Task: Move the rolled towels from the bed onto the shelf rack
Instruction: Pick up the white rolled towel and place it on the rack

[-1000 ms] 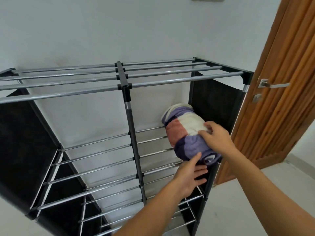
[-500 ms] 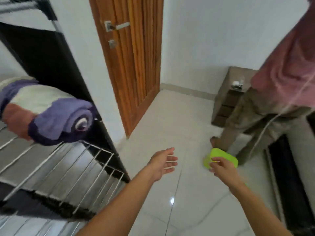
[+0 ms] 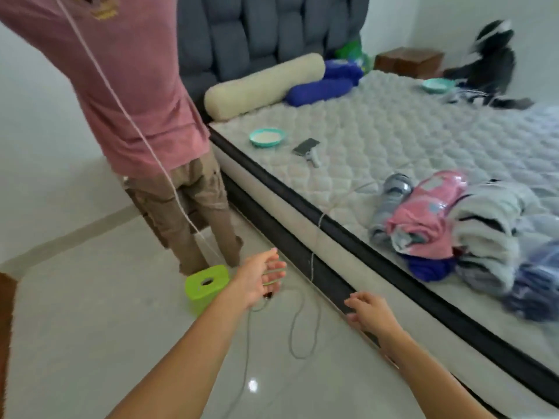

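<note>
Several rolled towels lie in a heap on the bed [image 3: 348, 140] at the right: a pink patterned roll [image 3: 423, 219], a grey-blue roll [image 3: 390, 201], a grey-white roll [image 3: 490, 231] and a dark blue one [image 3: 429, 267] underneath. My left hand [image 3: 258, 278] hangs over the floor with its fingers spread and holds nothing. My right hand [image 3: 369, 313] is beside the bed's dark edge, fingers apart and empty, well short of the towels. The shelf rack is out of view.
A person in a pink shirt [image 3: 136, 86] stands at the left by the bed's head. A green box [image 3: 207, 284] and a loose cable [image 3: 302, 322] lie on the floor. On the mattress are a teal bowl [image 3: 267, 137], a phone [image 3: 306, 146], a cream bolster [image 3: 263, 83].
Both hands let go of the striped towel on the rack. My view swung right from the rack, past the door, to the bed. Both hands are now empty and lowered.
</note>
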A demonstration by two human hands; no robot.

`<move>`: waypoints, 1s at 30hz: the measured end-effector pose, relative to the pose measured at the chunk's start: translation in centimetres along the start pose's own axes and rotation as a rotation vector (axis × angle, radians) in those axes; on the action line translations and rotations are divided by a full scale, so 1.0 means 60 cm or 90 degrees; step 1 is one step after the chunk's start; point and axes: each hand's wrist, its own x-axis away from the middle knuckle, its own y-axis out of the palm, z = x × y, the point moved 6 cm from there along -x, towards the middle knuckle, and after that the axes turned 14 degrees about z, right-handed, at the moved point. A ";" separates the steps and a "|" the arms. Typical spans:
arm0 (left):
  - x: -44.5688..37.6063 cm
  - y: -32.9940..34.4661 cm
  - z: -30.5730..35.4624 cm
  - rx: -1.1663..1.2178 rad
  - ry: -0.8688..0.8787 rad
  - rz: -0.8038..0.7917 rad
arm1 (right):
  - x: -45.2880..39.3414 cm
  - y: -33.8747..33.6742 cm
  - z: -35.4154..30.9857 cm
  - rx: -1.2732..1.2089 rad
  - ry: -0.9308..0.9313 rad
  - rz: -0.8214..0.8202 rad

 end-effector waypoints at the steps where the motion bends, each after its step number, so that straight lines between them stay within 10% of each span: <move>1: 0.001 0.062 -0.010 -0.031 -0.009 -0.022 | -0.017 -0.060 0.011 -0.026 0.012 0.032; 14: 0.056 0.648 -0.128 -0.337 -0.057 -0.283 | -0.142 -0.469 0.109 -0.278 0.147 0.307; 30: -0.088 0.923 -0.048 -0.389 -0.201 -0.299 | -0.447 -0.633 -0.059 -0.281 0.127 0.359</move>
